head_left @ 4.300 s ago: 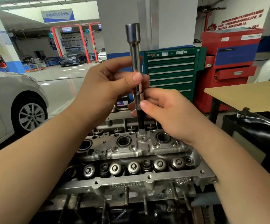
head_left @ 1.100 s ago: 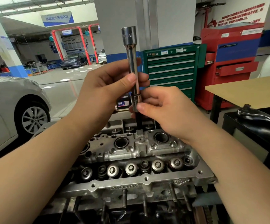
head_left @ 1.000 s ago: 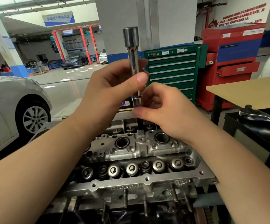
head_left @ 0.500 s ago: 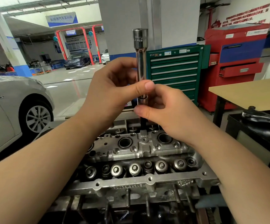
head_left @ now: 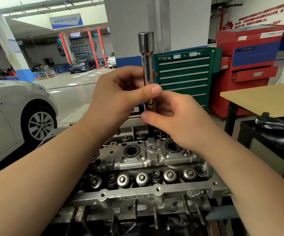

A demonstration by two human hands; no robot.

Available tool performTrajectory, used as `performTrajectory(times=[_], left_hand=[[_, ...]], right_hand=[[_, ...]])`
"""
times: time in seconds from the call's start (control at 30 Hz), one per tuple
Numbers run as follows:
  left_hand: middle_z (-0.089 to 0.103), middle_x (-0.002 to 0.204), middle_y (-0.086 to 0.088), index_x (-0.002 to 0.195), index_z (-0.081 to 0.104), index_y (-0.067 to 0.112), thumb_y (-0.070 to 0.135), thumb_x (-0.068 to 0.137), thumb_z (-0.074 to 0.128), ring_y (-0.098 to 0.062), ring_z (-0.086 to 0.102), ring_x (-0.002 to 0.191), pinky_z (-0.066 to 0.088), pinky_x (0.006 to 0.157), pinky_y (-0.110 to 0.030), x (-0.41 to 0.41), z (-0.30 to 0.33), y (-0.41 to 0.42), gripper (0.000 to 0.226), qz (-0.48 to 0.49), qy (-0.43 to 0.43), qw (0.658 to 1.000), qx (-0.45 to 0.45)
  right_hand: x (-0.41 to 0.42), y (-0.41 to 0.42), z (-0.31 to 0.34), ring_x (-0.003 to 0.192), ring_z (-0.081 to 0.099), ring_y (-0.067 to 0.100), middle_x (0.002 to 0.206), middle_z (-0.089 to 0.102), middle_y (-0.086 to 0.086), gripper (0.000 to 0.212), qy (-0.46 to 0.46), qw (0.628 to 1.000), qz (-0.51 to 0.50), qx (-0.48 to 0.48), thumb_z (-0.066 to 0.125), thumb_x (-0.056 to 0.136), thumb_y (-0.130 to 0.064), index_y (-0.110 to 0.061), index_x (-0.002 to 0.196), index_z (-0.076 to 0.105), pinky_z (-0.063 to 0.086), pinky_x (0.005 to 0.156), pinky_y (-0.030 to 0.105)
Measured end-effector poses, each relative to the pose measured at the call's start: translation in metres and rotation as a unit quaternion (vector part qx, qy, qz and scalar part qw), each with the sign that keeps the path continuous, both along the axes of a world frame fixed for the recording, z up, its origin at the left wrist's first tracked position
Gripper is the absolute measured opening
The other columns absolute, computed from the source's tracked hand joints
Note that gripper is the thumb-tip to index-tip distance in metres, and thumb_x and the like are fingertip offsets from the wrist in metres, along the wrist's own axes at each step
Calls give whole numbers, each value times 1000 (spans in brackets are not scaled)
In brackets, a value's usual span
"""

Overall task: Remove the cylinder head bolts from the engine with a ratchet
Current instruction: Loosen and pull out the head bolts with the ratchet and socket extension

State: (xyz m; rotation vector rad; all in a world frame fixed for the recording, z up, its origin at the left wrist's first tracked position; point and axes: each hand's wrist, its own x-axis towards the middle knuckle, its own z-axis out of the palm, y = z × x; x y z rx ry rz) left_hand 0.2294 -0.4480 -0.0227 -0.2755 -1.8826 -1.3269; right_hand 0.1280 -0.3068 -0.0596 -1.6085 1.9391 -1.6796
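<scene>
A bare aluminium cylinder head [head_left: 148, 159] sits on the engine below me, with valve springs in a row along its near side. A long chrome extension bar [head_left: 147, 65] stands upright over the head's far middle, its wide square-drive end on top. My left hand [head_left: 120, 97] grips the bar's shaft between thumb and fingers. Just below, my right hand [head_left: 177, 120] pinches the dark bit at the bar's lower end, which runs down into a bolt hole [head_left: 151, 139]. The bolt itself is hidden. A ratchet [head_left: 273, 124] lies on a black stand at the right.
A wooden-topped table [head_left: 263, 94] stands at the right above the black stand. Behind the engine are a green tool cabinet [head_left: 185, 74] and a red one [head_left: 251, 65]. A silver car [head_left: 15, 116] is parked at the left.
The bar has stayed upright in the same bolt hole. Both hands have shifted their hold on it a little, the left thumb sliding along the shaft. The view has drifted slightly.
</scene>
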Motion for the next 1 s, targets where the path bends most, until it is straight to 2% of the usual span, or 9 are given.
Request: performTrajectory(times=[0.13, 0.23, 0.33, 0.4, 0.53, 0.67, 0.73, 0.87, 1.0], left_hand=[[79, 108, -13, 127, 70, 12, 7, 98, 65, -31, 75, 107, 58, 93, -36, 4, -1, -8, 30, -31, -29, 999, 11], [78, 115, -14, 129, 68, 15, 16, 99, 65, -31, 72, 115, 56, 96, -36, 5, 0, -4, 29, -52, -38, 998, 21], [76, 102, -3, 114, 73, 18, 21, 87, 80, -19, 72, 99, 57, 89, -33, 2, 1, 2, 29, -9, -24, 1000, 10], [74, 93, 0, 105, 76, 20, 14, 83, 86, -15, 70, 87, 56, 82, -27, 1, 2, 1, 25, 15, -14, 1000, 6], [80, 108, -5, 120, 72, 17, 14, 91, 73, -21, 76, 105, 59, 89, -31, 4, 0, -3, 29, -28, -30, 999, 14], [76, 122, -12, 136, 60, 13, 5, 100, 60, -26, 69, 123, 56, 96, -30, 5, 1, -1, 37, -83, -47, 995, -2], [76, 120, -7, 132, 61, 13, 7, 96, 67, -22, 70, 118, 54, 95, -29, 4, 2, 1, 37, -63, -44, 997, -23], [75, 95, 3, 109, 74, 20, 16, 84, 84, -13, 72, 92, 57, 83, -25, 3, 2, 3, 28, 5, -26, 999, -31], [81, 96, 0, 113, 75, 20, 7, 88, 77, -17, 77, 97, 59, 87, -28, 4, 1, -4, 28, 4, -16, 1000, -11]], right_hand=[[-2, 2, -1, 107, 74, 15, 110, 78, -2, 25, -48, 998, 48, -15, 63, 98, -17, -19, 121, 71, 53, 104, 47], [-3, 2, -1, 95, 75, 12, 100, 78, -5, 15, -25, 1000, 12, -6, 72, 96, -19, -23, 109, 72, 58, 95, 47], [-2, 3, -1, 85, 72, 12, 92, 74, -7, 25, 5, 998, -56, 0, 83, 81, -44, -29, 94, 67, 60, 85, 49], [-1, 4, -1, 94, 71, 6, 100, 74, -14, 28, 11, 999, -44, 5, 79, 83, -49, -33, 104, 69, 59, 90, 45], [0, 1, -1, 111, 71, 10, 116, 76, -8, 26, -12, 999, 49, 15, 63, 101, -20, -25, 125, 67, 53, 105, 45], [-2, 2, 1, 100, 75, 13, 106, 78, -5, 21, -11, 999, 29, 9, 67, 98, -14, -21, 118, 70, 56, 100, 45], [-3, 2, 1, 99, 75, 11, 104, 78, -8, 22, -6, 1000, 8, 14, 73, 95, -21, -26, 117, 71, 56, 98, 45], [-1, 3, 0, 100, 74, 8, 105, 78, -12, 28, -11, 1000, 10, -4, 76, 93, -24, -30, 120, 71, 58, 94, 43], [-1, 4, 0, 107, 73, 9, 112, 77, -8, 25, -19, 999, 45, -5, 64, 102, -16, -23, 124, 70, 55, 102, 42]])
